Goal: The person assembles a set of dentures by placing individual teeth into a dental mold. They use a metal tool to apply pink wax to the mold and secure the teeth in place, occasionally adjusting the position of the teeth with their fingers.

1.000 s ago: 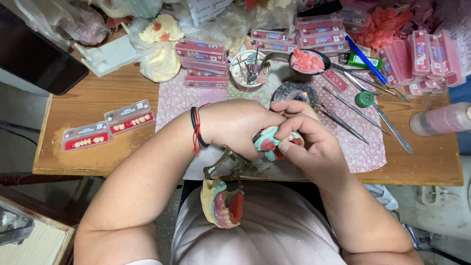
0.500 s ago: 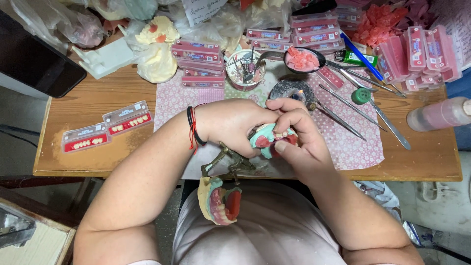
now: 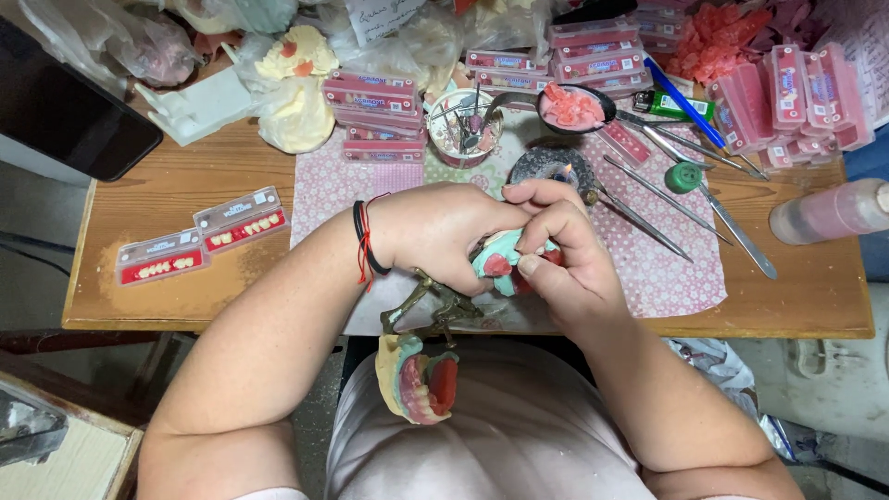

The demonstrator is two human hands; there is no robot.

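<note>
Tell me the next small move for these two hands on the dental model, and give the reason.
Probably press the right hand's thumb down on the red wax of the teal plaster dental model. The left hand grips that model from the side, and the right fingertips already rest on its red part, so seating it looks like the step in hand.

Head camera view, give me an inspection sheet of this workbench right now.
Surface: wooden table with a patterned pink cloth.
Job's things: teal and pink dental model; brass articulator with a second model at the table edge.
Clutter: tooth cards, stacked pink boxes, metal tools, cup of instruments.
Grippers: left hand and right hand both hold the dental model.
Cables: nothing seen.
Surroundings: dark screen.
</note>
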